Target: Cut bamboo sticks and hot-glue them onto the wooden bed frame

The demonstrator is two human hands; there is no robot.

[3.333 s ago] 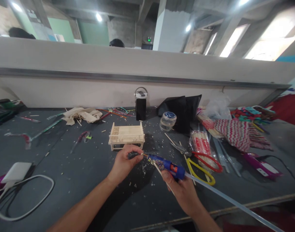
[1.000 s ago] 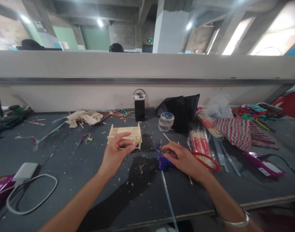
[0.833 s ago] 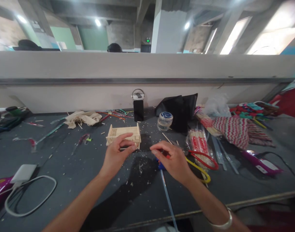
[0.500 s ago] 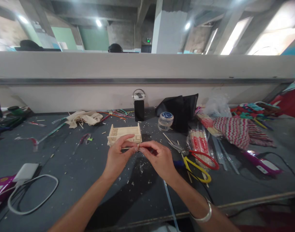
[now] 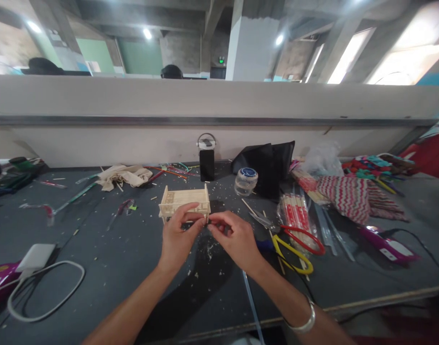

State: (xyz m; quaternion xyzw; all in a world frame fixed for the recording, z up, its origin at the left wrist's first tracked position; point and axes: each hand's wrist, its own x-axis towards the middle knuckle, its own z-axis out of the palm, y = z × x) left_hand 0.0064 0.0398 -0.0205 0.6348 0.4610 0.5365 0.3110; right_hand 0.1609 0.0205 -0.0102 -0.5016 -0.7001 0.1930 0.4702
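Note:
A small model built of pale wooden sticks (image 5: 187, 195), like a little bed or bench, stands on the dark table just beyond my hands. My left hand (image 5: 179, 235) is closed in a pinch at the model's front right corner, its index finger lying across the front and hiding part of it. Close beside it, my right hand (image 5: 237, 235) has thumb and index finger pressed together near the same corner. Whatever either fingertip pinch holds is too small or hidden to make out.
Right of my hands lie yellow-and-red-handled scissors (image 5: 294, 254), metal pliers (image 5: 264, 220) and a packet of sticks (image 5: 294, 211). A clear jar (image 5: 246, 181), a black phone (image 5: 207, 165) and a crumpled cloth (image 5: 124, 176) are further back. A white cable (image 5: 81, 282) loops at left.
My fingertips have moved slightly apart and a little lower at the model's front right corner. The right hand's fingers are more curled. The model stays about where it was.

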